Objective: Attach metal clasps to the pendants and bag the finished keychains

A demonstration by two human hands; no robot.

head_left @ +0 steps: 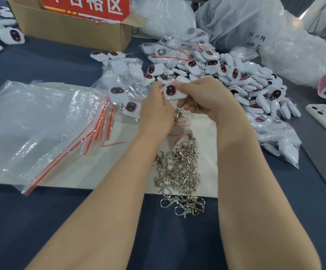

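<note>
White pendant, head view: a small rounded-square white plastic pendant (171, 91) with a glossy black oval face ringed in red. It is held face-up above the white paper sheet (119, 172), between both hands and just in front of the loose heap.
Silver clasp: one silver metal clasp (178, 114) dangles below the held piece, partly hidden by the palms.
Left hand: the left hand (156, 112) reaches in from the lower left, back of hand upward, its curled fingers (157, 87) pinching the pendant's left edge.
Right hand: the right hand (207, 96) comes from the lower right, wrist bent inward, its fingers (185, 85) pressed together and pinching the right upper edge.
Clasp pile: a tangled pile of silver metal clasps (179, 172) lies between the forearms, spilling off the sheet onto the dark blue tabletop (41, 221).
Pendant heap: a heap of matching white pendants (246, 80) lies right of the hands.
Bags: a stack of clear zip bags with red strips (41, 129) lies to the left, and a filled clear bag (123, 75) lies behind it.
Behind: a brown cardboard box (70, 28) stands at the far edge.
</note>
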